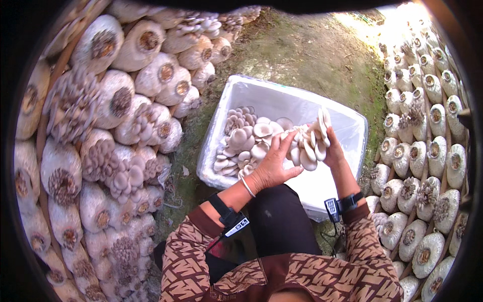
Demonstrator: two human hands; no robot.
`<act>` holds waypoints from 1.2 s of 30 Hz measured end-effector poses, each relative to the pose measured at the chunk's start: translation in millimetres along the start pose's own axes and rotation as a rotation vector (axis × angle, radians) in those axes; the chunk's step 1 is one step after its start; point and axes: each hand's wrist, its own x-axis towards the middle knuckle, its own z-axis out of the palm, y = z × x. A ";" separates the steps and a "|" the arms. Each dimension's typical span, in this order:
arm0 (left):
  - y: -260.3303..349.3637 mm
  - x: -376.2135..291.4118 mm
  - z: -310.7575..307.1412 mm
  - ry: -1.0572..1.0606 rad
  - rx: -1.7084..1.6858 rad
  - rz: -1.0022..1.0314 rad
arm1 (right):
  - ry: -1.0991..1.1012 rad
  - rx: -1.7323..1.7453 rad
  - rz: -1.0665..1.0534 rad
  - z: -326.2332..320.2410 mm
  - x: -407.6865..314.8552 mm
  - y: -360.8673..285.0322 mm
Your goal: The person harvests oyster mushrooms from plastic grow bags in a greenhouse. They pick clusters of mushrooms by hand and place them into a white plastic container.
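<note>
Over the right half of a plastic-lined white box, both hands are at a cluster of oyster mushrooms. My left hand grips the cluster's pale stem end, thumb apart from the fingers. My right hand is around the far right side, its fingers partly hidden behind the caps. The caps fan out downward and to the right. Beneath and left of my left hand, more oyster mushrooms are heaped in the box's left half. A bracelet circles my left wrist.
A stacked wall of mushroom grow bags rises close on the left, several bearing mushroom clusters. Another wall of grow bags stands on the right. The dirt floor runs between them. Devices with cables are strapped to both forearms.
</note>
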 end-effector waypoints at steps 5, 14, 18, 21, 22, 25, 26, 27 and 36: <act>-23.8 19.0 50.1 -0.060 -0.006 -0.046 | 0.090 0.092 0.029 -49.0 -19.6 16.7; -18.0 55.8 42.0 -0.068 0.023 -0.036 | -0.001 0.242 0.102 -71.3 3.7 8.0; -34.2 72.6 26.9 0.052 0.004 -0.042 | -0.077 0.040 -0.001 -50.8 51.9 -19.8; -59.0 79.3 16.4 0.210 0.022 0.079 | -0.052 -0.136 0.015 -25.5 99.2 -48.2; -68.6 81.3 13.6 0.229 -0.082 0.060 | -0.149 -0.198 0.006 -16.4 113.4 -56.1; -98.0 85.9 -0.2 0.240 -0.184 0.046 | -0.228 -0.436 0.026 12.5 150.7 -73.5; -106.8 85.6 -5.3 0.233 -0.198 -0.007 | -0.250 -0.524 0.046 22.6 160.3 -76.5; -115.5 86.2 -11.0 0.223 -0.124 0.043 | -0.339 -0.577 0.037 32.1 169.5 -79.2; -157.3 58.6 -50.9 0.087 0.548 -0.156 | -0.356 -1.857 -0.214 61.4 232.4 27.5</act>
